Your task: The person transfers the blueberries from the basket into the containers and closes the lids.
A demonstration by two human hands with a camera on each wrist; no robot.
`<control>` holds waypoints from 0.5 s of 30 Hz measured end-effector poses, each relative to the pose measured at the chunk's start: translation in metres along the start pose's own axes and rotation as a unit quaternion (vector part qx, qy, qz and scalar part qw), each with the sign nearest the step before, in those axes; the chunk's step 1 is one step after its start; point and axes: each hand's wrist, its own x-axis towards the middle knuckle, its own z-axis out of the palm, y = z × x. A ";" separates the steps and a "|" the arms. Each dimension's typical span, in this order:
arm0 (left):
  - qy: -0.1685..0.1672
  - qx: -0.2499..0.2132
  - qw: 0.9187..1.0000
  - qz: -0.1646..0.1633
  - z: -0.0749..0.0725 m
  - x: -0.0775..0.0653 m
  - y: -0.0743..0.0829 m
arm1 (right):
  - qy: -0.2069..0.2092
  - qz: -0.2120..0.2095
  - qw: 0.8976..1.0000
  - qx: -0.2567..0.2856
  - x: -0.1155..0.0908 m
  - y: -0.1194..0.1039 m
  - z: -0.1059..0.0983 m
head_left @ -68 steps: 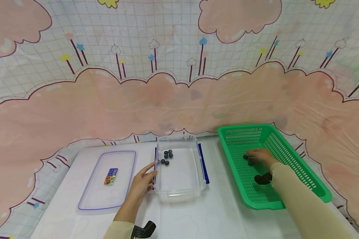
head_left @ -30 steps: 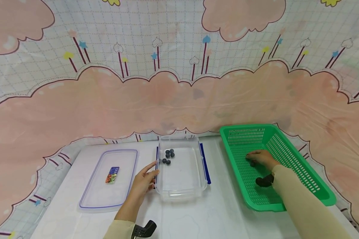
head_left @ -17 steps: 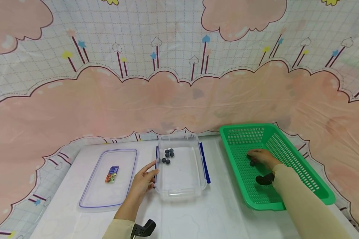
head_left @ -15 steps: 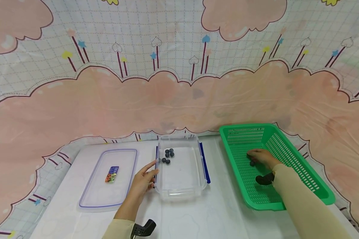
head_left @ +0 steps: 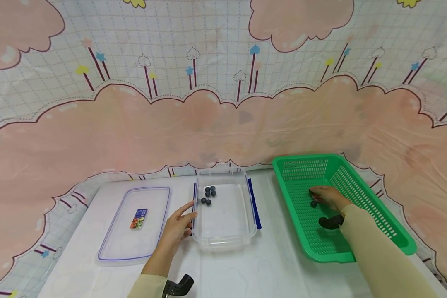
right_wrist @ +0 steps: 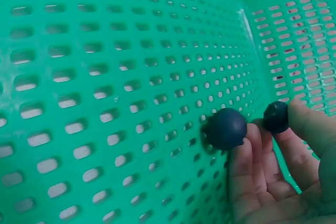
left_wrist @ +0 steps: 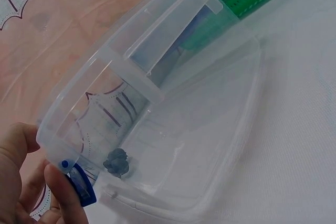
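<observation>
My right hand [head_left: 328, 196] is down inside the green plastic basket [head_left: 297, 217]. In the right wrist view its thumb and index finger pinch a blueberry [right_wrist: 275, 117]. A second blueberry [right_wrist: 227, 129] sits on the basket floor, right beside the other fingertips. My left hand [head_left: 176, 225] grips the left side of a clear plastic container [head_left: 223, 243], fingers around the rim and a blue latch [left_wrist: 81, 184]. Inside, near its left wall, lie several blueberries [head_left: 208, 191] in two small groups.
A clear lid [head_left: 113, 238] with a blue seal and a colourful label [head_left: 138, 218] lies flat left of the container. A blue latch [head_left: 254, 203] hangs open on the container's right side. Patterned cloth [head_left: 223, 132] hangs behind the white table [head_left: 242, 273].
In the basket, my right fingertips have drawn in around one of the two blueberries and shifted slightly right with it. The other blueberry now shows beside the hand. My left hand keeps its hold.
</observation>
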 end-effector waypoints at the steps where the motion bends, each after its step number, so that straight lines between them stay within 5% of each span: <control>1: 0.000 0.000 1.000 0.000 0.000 0.000 0.000 | 0.002 0.001 1.000 0.016 0.000 0.000 0.000; 9: 0.002 0.006 1.000 -0.001 0.001 -0.001 0.001 | 0.005 -0.008 0.987 0.159 -0.002 -0.005 0.000; 15: 0.003 0.006 1.000 -0.004 0.000 -0.001 0.000 | -0.002 -0.016 0.984 0.180 -0.003 -0.007 0.001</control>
